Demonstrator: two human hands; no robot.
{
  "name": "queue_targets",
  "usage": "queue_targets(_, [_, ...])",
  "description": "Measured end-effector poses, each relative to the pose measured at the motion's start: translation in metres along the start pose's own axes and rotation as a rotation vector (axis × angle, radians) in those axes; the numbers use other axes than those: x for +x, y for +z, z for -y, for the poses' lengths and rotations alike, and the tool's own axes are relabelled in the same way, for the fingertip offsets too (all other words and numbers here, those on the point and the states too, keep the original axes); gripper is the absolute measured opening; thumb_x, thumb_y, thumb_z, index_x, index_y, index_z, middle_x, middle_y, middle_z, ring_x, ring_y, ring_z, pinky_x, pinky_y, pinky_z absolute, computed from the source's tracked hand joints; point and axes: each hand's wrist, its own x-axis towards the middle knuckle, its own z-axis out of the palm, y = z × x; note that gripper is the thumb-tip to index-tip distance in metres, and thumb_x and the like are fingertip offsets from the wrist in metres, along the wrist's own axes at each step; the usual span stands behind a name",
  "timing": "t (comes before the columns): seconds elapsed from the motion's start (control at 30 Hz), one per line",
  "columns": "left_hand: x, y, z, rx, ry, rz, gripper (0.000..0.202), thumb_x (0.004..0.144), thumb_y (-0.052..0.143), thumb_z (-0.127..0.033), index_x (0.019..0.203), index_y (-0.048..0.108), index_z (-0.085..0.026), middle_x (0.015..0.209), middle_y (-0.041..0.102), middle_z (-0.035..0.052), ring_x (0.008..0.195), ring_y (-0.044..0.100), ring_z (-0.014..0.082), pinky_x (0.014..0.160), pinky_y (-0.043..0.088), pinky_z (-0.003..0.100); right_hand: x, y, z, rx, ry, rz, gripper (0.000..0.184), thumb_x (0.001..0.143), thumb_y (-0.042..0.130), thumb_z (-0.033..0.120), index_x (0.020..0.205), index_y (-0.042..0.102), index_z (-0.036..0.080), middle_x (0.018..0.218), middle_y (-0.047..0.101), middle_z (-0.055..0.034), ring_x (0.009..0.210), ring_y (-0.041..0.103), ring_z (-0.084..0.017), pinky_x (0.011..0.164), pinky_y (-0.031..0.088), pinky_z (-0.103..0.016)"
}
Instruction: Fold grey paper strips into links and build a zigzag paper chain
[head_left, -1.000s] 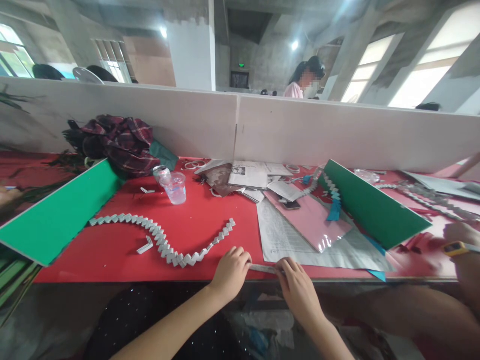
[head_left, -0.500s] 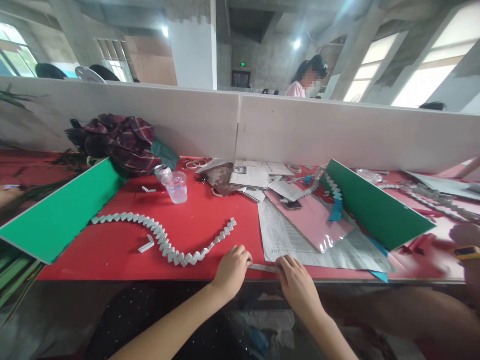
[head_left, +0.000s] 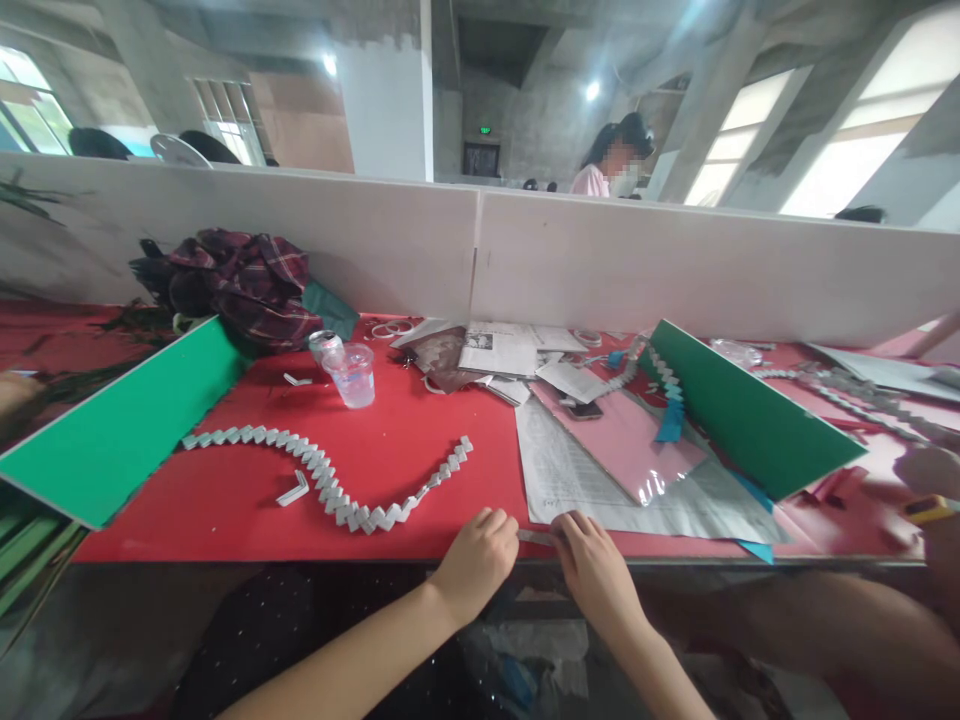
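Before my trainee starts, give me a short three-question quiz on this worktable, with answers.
1. True or false: the clear plastic cup is lying on its side.
2. What stretches between the left hand and the right hand? A) a spoon; B) a narrow pale strip; C) a phone
3. Fill in the colour: the divider panel left of the zigzag folded chain is ____.

Key: 1. False, it stands upright; 2. B; 3. green.
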Motion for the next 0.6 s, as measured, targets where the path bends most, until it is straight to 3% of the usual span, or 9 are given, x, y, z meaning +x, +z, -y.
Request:
queue_targets(0.07, [-0.004,0.006,-0.01,0.104,0.043,-0.001,0.016,0.081,0.048,-0.004,0.079,0.062,-0.012,0.08,0.058,0.0055,0.077,0.054,0.0186,0.067,0.048,0.03,-0.001,0.0,0.0,0.004,-0.006,0.001,0.017,0.09,0.039,0.014,0.081,0.052,0.02,0.083,0.057,-0.0045,0.076,0.055,-0.02,0.069,0.044,-0.032])
queue_targets(0.17, [-0.011,0.012,-0.024,0.267,-0.03,-0.07,0.027,0.08,0.047,-0.005,0.1,0.065,-0.006,0.102,0.06,0.0147,0.093,0.056,0.0236,0.075,0.05,0.035,-0.006,0.0,0.001,-0.013,-0.022,-0.015,0.02,0.09,0.038,0.011,0.088,0.055,0.021,0.087,0.059,-0.0049,0.079,0.056,-0.02,0.071,0.045,-0.032])
queue_targets(0.33, [-0.016,0.005,-0.031,0.197,-0.088,0.006,0.037,0.078,0.052,-0.013,0.113,0.062,-0.007,0.113,0.059,0.0151,0.101,0.054,0.0243,0.08,0.052,0.032,-0.019,0.004,0.012,-0.106,-0.055,-0.125,0.035,0.082,0.039,0.005,0.104,0.06,0.023,0.101,0.063,-0.0062,0.095,0.056,-0.023,0.085,0.043,-0.038])
queue_targets(0.47, [-0.014,-0.001,-0.029,0.196,-0.109,0.035,0.037,0.079,0.051,-0.013,0.113,0.063,-0.008,0.113,0.061,0.0142,0.1,0.055,0.0237,0.08,0.052,0.031,-0.029,0.019,0.029,-0.192,-0.184,-0.241,0.052,0.078,0.039,0.004,0.124,0.054,0.023,0.128,0.056,-0.0035,0.122,0.045,-0.023,0.107,0.023,-0.043])
queue_targets(0.6, [-0.017,0.001,-0.032,0.266,-0.111,-0.009,0.042,0.079,0.049,-0.012,0.119,0.059,-0.008,0.113,0.062,0.013,0.102,0.056,0.0238,0.086,0.051,0.032,-0.037,0.028,0.029,-0.261,-0.268,-0.201,0.061,0.079,0.039,0.007,0.138,0.038,0.022,0.138,0.047,-0.0023,0.126,0.042,-0.022,0.112,0.01,-0.045])
